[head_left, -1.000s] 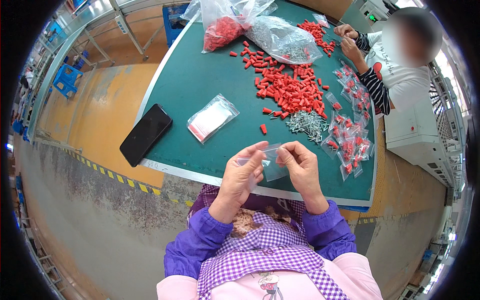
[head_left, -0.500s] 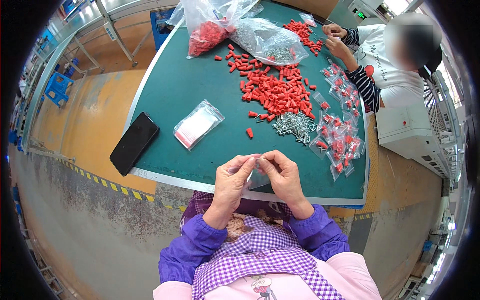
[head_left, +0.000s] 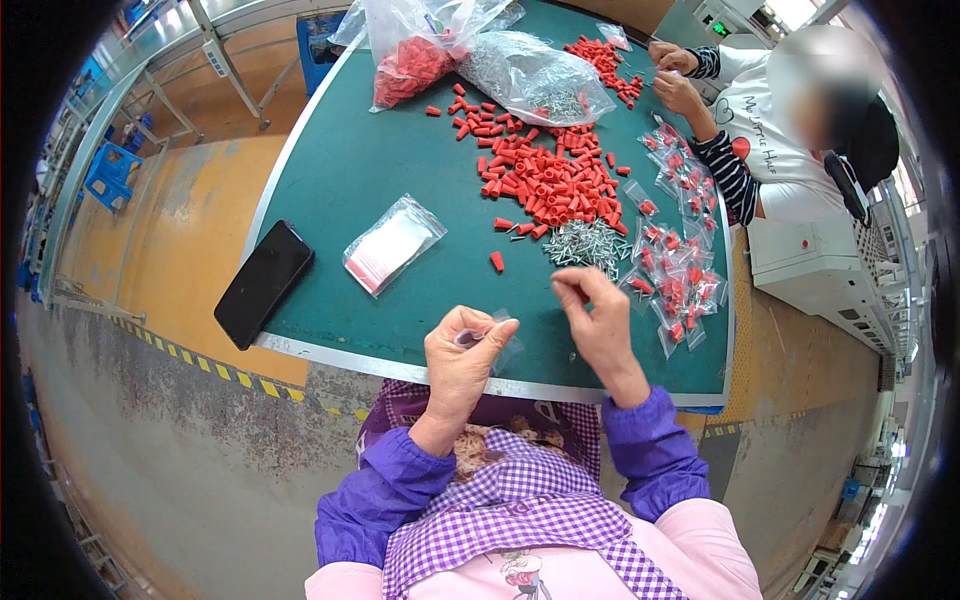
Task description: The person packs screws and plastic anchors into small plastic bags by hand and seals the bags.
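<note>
Left hand (head_left: 460, 358) pinches a thin, clear plastic bag (head_left: 509, 357) over the near edge of the green worktop (head_left: 370, 160). Right hand (head_left: 603, 328), previously at the bag, is now apart, near slender metal screws (head_left: 585, 246), fingertips narrowed; contents cannot be told. Beyond: tapered red caps (head_left: 550, 178), heaped.

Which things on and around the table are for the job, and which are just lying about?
Likely for the job:
small clear bag in the left hand
red tapered caps
silver screws
little bags holding red caps
big bag of red caps
big bag of screws
flat clear packet, perhaps spare bags

Likely just lying about:
black smartphone
blue plastic stool
</note>
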Available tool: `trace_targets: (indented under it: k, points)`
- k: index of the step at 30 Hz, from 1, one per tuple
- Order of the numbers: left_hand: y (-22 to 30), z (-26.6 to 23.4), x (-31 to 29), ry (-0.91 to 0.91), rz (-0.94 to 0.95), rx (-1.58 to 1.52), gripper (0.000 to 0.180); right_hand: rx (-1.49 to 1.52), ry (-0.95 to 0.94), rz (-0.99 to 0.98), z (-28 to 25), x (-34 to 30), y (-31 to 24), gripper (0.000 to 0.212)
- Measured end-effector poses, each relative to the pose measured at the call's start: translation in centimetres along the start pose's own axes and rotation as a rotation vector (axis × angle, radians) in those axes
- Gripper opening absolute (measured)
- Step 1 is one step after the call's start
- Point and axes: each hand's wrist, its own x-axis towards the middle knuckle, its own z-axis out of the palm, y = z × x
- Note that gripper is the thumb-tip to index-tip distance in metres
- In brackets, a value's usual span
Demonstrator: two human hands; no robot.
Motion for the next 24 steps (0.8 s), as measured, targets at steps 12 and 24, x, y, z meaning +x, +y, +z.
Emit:
trace_targets:
  k: [12, 24]
  points:
    - [1.6, -1.2, 0.0, -0.038, -0.3, -0.117, 0.008, -0.701, -0.245, -0.514, -1.3, 4.6, 3.0, 0.011]
    - [2.2, -0.5, -0.2, -0.042, -0.142, -0.061, 0.022, -0.314, -0.424, -0.063, -1.0, 6.9, 1.9, 0.009]
